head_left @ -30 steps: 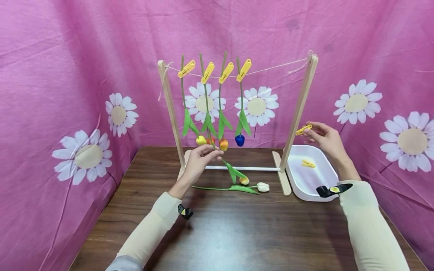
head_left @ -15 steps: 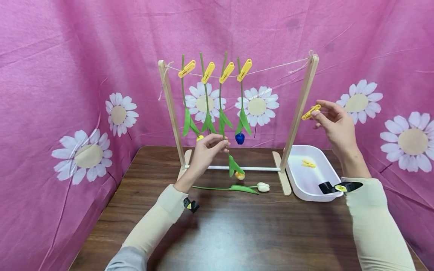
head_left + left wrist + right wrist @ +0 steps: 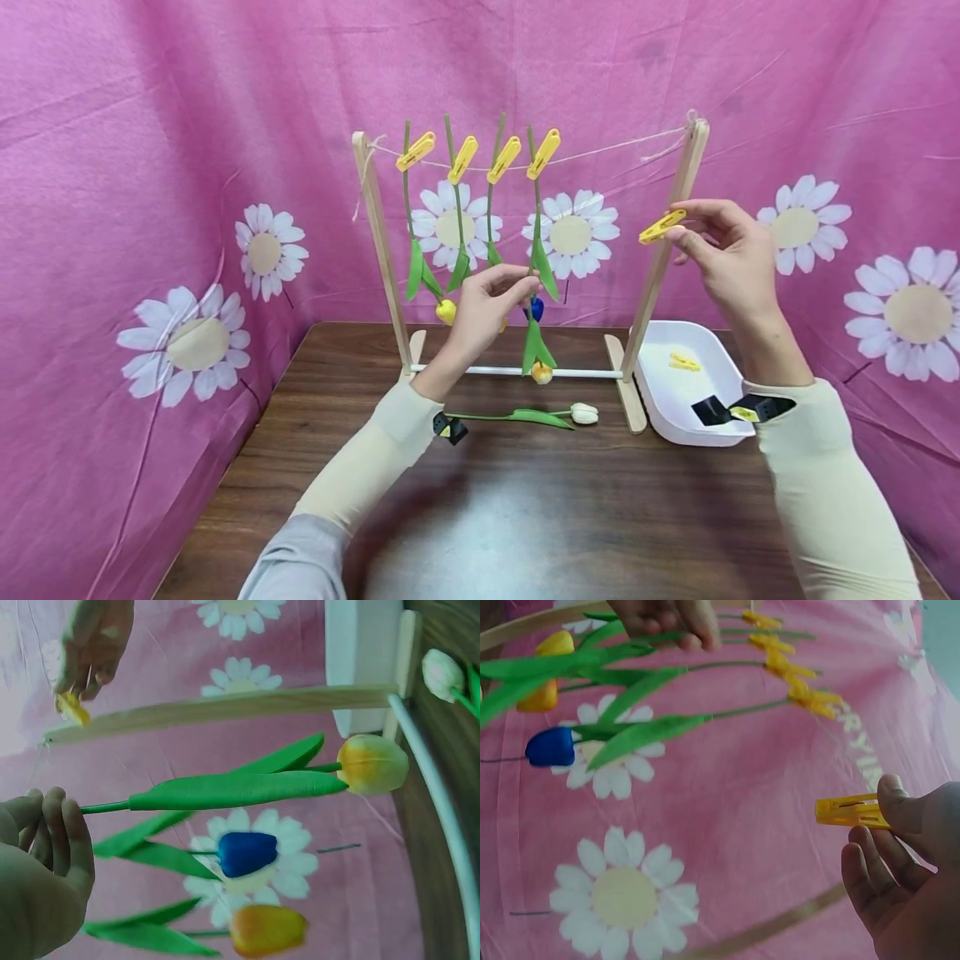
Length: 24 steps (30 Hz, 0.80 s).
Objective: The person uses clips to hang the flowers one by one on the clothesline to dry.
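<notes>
My left hand (image 3: 491,310) pinches the stem of a pale yellow-orange artificial tulip (image 3: 373,765), which hangs head down in front of the blue tulip (image 3: 247,853). At the right post, my right hand (image 3: 731,258) holds a yellow clothespin (image 3: 851,811) between thumb and fingers. Several tulips hang upside down from the string (image 3: 600,152), each under its own yellow clothespin (image 3: 543,154); a yellow tulip (image 3: 446,312) is leftmost. My left hand partly hides the middle blooms. A white tulip (image 3: 584,414) lies on the table.
The string runs between two wooden posts (image 3: 381,242), joined low down by a white rod (image 3: 585,374). Right of the frame stands a white plastic tub (image 3: 652,408) with another yellow clothespin (image 3: 684,362) in it. A pink daisy-print cloth (image 3: 187,100) surrounds the wooden table (image 3: 480,517).
My left hand has moved right and up with the tulip, which now hangs nearly straight down. My right hand has risen from near the tub, carrying the clothespin.
</notes>
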Available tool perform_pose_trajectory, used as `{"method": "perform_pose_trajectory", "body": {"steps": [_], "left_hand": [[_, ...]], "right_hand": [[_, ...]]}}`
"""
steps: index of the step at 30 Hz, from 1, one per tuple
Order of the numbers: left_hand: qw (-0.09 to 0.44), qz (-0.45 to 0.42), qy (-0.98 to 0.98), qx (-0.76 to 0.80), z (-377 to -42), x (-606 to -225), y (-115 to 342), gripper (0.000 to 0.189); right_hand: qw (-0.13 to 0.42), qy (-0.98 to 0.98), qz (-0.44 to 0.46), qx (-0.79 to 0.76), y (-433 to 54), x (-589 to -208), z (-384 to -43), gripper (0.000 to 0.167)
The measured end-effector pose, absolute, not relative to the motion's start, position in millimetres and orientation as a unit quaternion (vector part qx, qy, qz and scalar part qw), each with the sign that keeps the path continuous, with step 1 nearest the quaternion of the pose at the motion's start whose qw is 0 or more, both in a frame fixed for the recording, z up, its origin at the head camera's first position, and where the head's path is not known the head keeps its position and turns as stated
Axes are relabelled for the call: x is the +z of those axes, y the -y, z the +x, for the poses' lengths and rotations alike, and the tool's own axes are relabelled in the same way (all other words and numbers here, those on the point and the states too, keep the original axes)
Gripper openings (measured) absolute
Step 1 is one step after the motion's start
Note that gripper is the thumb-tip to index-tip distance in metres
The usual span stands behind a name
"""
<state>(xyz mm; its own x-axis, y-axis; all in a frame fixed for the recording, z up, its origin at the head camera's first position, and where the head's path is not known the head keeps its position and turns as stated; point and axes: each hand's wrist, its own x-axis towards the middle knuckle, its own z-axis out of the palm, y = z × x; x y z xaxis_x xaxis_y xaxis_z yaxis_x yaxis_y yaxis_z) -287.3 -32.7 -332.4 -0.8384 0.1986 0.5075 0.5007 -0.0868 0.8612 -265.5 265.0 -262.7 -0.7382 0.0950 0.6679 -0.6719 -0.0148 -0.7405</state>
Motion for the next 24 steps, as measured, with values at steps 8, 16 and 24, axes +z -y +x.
{"method": "perform_pose_trajectory", "body": {"steps": [8,16,24], "left_hand": [[0.143,-0.272,0.673,-0.673,-296.2,-306.3,5.7,0.02],[0.157,-0.244,0.669,-0.684,-308.3,-284.6,-16.4,0.018],[0.194,-0.222,0.717,-0.632,-318.2,-267.1,-34.1,0.02]], "right_hand": [[0.301,0.668,0.204,0.65,-238.6,-241.8,-270.5,0.021],[0.305,0.657,0.191,0.663,-216.8,-216.7,-282.1,0.014],[0.299,0.617,0.181,0.705,-206.2,-193.8,-296.3,0.011]]}}
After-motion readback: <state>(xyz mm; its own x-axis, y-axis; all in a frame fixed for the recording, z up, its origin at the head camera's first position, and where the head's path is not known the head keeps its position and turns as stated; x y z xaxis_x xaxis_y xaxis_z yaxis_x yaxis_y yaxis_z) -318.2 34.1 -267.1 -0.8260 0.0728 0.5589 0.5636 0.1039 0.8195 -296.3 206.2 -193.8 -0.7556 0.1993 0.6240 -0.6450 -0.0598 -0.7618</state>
